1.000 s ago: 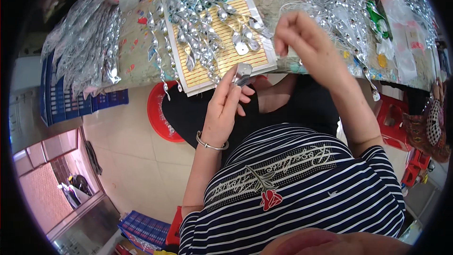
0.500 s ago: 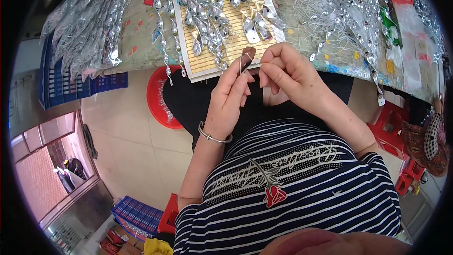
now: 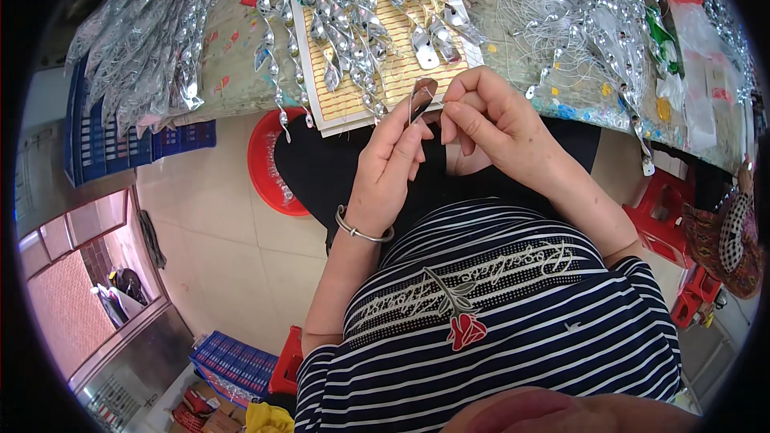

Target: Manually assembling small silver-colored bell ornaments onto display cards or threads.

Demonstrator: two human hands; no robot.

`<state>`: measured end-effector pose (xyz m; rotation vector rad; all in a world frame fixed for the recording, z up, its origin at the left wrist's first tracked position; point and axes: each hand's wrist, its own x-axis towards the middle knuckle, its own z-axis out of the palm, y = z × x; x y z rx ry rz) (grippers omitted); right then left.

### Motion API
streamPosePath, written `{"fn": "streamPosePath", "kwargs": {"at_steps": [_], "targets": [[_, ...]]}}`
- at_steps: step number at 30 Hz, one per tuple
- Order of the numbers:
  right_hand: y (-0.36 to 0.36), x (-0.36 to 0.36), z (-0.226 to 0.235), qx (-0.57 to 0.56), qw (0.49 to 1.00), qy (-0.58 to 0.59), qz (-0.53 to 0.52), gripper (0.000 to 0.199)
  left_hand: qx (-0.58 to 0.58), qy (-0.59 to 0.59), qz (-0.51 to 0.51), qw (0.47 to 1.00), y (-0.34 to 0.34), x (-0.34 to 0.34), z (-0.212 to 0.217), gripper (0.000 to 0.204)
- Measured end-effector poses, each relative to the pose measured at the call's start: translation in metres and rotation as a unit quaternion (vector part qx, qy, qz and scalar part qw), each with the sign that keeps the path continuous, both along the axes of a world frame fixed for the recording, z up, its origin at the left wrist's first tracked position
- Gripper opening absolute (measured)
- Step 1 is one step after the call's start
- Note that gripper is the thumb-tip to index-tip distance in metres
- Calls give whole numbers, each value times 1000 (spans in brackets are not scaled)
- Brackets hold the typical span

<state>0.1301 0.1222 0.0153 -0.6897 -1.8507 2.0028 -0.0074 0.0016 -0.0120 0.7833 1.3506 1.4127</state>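
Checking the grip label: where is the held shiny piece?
Head view, upper centre: in the left hand, left of the right hand, near the yellow sheet.

sheet: smooth paper | strips on sheet: mirror-glossy, metal-look | held piece at sheet's near edge: mirror-glossy | bundle left of sheet: shiny crinkled plastic | bowl below-left of sheet: smooth plastic | bracelet below sheet: polished metal | shirt below sheet: matt cloth

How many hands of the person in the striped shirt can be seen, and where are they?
2. The left hand holds a small shiny piece near the patterned sheet; the right hand is just to its right, thumb and finger pinched together.
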Motion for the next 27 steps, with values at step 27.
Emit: {"fn": "streamPosePath", "kwargs": {"at_steps": [27], "targets": [[5,9,-9,2,999,-31,-16,16,78,244,-144,956,-14,-8,-1,42]]}}
